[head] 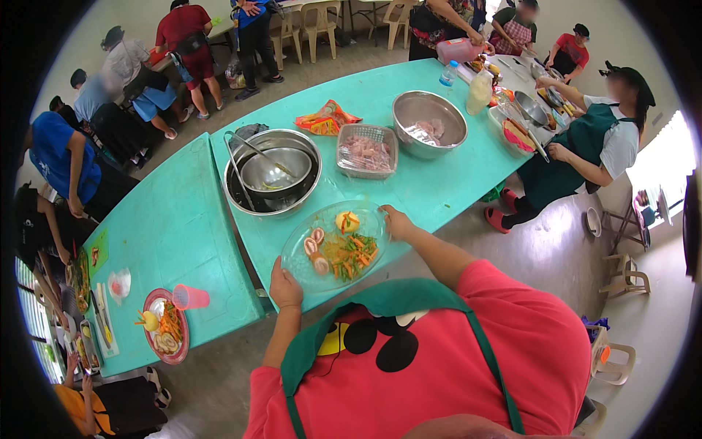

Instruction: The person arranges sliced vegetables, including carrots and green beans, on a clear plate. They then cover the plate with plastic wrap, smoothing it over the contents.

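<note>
Both my hands grip a clear oval glass platter (pixel 299 249) at the near edge of the turquoise table (pixel 433 184). My left hand (pixel 285 285) has the platter's lower left rim; my right hand (pixel 398 222) has its right rim. Food lies on the platter: sliced meat rolls (pixel 315 252), a mix of cut green and orange vegetables (pixel 356 258), a brown sauce patch (pixel 333 247) and a pale round piece topped with vegetable strips (pixel 346 221). Whether the platter rests on the table or is slightly raised, I cannot tell.
Beyond the platter stand nested steel bowls (pixel 274 170) with tongs, a plastic-wrapped basket of raw meat (pixel 366 153) and a steel bowl (pixel 430 123) with meat. On the left are a red-rimmed plate of food (pixel 164 326), a pink cup (pixel 191 297) and knives (pixel 101 315). A co-worker (pixel 581 131) stands right.
</note>
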Motion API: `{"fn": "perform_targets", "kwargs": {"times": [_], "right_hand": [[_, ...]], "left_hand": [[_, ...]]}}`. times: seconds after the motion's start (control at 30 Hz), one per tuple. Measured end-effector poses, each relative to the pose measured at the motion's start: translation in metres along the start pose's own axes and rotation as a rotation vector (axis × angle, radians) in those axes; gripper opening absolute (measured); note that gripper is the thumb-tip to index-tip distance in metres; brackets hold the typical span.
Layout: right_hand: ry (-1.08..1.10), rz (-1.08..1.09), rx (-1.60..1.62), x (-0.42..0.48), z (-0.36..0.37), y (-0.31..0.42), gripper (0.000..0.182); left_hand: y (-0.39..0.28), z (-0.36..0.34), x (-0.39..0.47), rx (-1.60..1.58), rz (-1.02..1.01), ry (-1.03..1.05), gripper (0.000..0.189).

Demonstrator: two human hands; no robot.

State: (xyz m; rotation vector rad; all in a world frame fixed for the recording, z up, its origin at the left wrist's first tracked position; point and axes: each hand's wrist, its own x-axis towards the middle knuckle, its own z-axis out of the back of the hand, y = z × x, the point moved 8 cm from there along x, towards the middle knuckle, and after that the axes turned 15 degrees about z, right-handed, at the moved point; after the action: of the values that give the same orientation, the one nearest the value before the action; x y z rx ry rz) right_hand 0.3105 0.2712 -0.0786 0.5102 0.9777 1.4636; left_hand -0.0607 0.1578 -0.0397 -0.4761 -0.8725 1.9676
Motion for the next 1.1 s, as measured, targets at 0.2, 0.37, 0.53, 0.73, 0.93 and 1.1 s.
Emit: {"fn": "perform_targets", "kwargs": {"times": [0.2, 0.37, 0.53, 0.73, 0.93, 1.1], "right_hand": [[-0.031, 0.055, 0.029, 0.009, -0.001, -0.006, 0.036], [-0.012, 0.114, -0.074, 0.01, 0.0, -0.014, 0.046], [-0.016, 0.089, 0.004, 0.007, -0.001, -0.005, 0.035], [-0.038, 0.063, 0.055, 0.008, 0.002, -0.016, 0.035], [-0.01, 0.083, 0.057, 0.015, -0.008, -0.015, 0.034], [0.018, 0.05, 0.115, 0.016, -0.003, -0.033, 0.034]], "left_hand": [[0.0, 0.0, 0.001, -0.032, 0.004, 0.009, 0.039], [-0.002, -0.004, -0.002, 0.002, -0.027, -0.029, 0.039], [0.005, -0.005, 0.002, 0.033, 0.043, -0.007, 0.04], [-0.002, -0.003, 0.002, 0.043, 0.013, -0.003, 0.039], [0.005, 0.002, -0.005, 0.07, -0.001, -0.019, 0.038], [0.003, -0.006, 0.002, 0.052, 0.062, 0.073, 0.038]]}}
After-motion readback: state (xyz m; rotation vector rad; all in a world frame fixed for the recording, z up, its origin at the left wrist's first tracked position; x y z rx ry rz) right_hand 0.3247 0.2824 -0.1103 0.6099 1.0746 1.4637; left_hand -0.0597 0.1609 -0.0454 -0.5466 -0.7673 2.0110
